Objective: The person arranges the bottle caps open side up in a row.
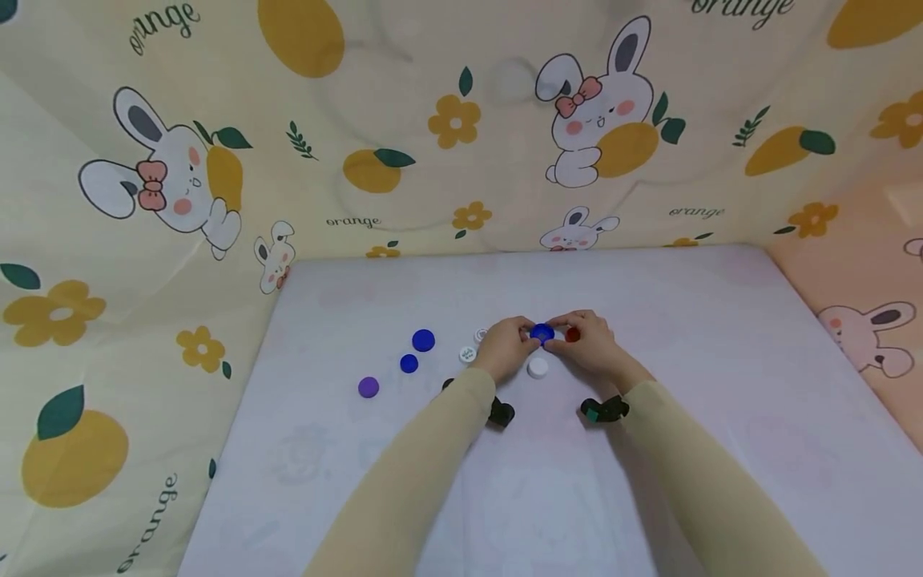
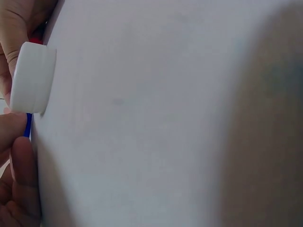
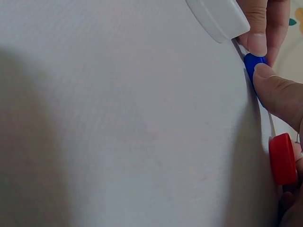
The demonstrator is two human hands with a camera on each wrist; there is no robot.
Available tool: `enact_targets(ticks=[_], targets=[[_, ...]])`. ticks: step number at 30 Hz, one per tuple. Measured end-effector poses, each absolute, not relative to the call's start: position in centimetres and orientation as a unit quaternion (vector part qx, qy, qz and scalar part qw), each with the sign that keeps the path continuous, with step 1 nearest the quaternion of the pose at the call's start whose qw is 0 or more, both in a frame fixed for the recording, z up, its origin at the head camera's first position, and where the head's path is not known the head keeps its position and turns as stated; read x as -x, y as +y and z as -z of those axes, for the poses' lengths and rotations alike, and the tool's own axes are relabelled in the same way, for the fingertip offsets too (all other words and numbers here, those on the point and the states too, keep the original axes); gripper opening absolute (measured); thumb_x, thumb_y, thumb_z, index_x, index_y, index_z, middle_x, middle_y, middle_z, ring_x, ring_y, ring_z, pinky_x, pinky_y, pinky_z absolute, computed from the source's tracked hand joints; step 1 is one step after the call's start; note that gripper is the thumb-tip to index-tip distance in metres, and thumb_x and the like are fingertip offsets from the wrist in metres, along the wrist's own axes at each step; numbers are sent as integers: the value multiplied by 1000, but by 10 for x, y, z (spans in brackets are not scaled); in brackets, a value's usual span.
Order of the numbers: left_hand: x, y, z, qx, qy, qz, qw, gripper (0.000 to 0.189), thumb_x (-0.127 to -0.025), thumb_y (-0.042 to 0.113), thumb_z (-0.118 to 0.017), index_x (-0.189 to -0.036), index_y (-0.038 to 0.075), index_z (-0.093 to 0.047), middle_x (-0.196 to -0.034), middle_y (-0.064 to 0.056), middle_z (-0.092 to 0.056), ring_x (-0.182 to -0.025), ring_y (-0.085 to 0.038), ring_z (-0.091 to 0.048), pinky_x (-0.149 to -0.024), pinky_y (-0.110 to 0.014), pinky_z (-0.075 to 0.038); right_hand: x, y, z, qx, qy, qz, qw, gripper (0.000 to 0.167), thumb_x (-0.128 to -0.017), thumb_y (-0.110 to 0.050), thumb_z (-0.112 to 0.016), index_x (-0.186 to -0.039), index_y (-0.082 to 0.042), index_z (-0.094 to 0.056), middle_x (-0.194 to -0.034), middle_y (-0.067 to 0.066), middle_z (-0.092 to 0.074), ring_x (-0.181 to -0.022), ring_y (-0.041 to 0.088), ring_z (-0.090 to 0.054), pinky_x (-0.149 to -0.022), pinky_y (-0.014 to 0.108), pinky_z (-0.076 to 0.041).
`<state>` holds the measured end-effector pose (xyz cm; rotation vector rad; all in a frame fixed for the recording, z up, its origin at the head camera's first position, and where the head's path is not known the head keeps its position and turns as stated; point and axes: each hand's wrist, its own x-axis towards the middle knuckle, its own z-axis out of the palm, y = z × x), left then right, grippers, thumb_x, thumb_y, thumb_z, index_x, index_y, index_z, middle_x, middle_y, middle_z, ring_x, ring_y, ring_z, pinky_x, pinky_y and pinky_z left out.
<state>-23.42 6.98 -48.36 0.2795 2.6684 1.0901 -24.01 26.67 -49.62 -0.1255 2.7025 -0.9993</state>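
Observation:
In the head view a blue bottle cap [image 1: 542, 334] lies between my two hands. My left hand [image 1: 505, 348] pinches it from the left with thumb and fingers, and my right hand [image 1: 593, 346] pinches it from the right. The right wrist view shows both thumbs on the blue cap [image 3: 255, 60], low by the tabletop. A red bottle cap [image 3: 282, 159] sits close to the lower fingers of my right hand; whether they touch it I cannot tell. Nearer to me stands a white bottle cap [image 2: 33, 78], apart from the blue one.
Left of my hands lie two white caps with printed tops [image 1: 467, 354], a larger blue cap [image 1: 423, 340], a smaller blue cap [image 1: 409, 363] and a purple cap [image 1: 368, 387]. Black devices [image 1: 604, 409] sit at both wrists. A patterned cloth [image 1: 404, 104] hangs behind the white table [image 1: 324, 481].

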Motion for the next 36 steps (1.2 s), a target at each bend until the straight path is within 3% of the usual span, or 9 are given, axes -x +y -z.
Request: enact_targets(ticks=[11, 16, 20, 24, 30, 36], targets=[[233, 70, 485, -93, 906, -393, 127, 40, -93, 30, -66, -131, 16, -61, -85, 7, -59, -80, -11, -55, -75, -27, -45, 237, 267, 499, 37, 934, 339, 106, 56, -84, -55, -68, -129, -22, -61, -145, 18, -32, -132, 43, -22, -101, 63, -16], [233, 71, 481, -88, 894, -416, 140, 41, -93, 29, -66, -132, 15, -60, -89, 6, -60, -85, -12, -55, -80, -29, -45, 235, 270, 496, 38, 926, 357, 116, 57, -86, -56, -65, -133, -24, -58, -144, 15, -33, -131, 40, -24, -100, 63, -21], [234, 71, 474, -88, 878, -448, 141, 41, -94, 26, -66, -132, 12, -58, -90, 5, -61, -86, -11, -57, -82, -29, -46, 237, 271, 489, 64, 913, 383, 125, 58, -88, -54, -63, -136, -23, -55, -141, 13, -39, -129, 36, -33, -103, 59, -29], [233, 68, 469, -87, 864, -479, 124, 40, -94, 26, -66, -130, 11, -58, -89, 3, -61, -83, -11, -57, -78, -28, -46, 239, 269, 477, 76, 906, 395, 129, 59, -88, -54, -63, -136, -20, -55, -140, 14, -42, -130, 37, -38, -102, 59, -33], [233, 63, 468, -76, 836, -533, 105, 36, -93, 24, -66, -126, 11, -62, -87, 2, -60, -80, -12, -56, -73, -27, -45, 238, 263, 458, 76, 893, 422, 137, 56, -89, -50, -65, -133, -17, -57, -143, 16, -40, -134, 37, -33, -104, 60, -28], [230, 59, 463, -13, 808, -574, 131, 33, -94, 33, -65, -119, 11, -67, -91, -1, -65, -78, -9, -57, -73, -26, -46, 238, 255, 452, 84, 889, 424, 153, 50, -91, -52, -60, -124, -14, -62, -121, 11, -57, -104, 30, -50, -84, 42, -44]])
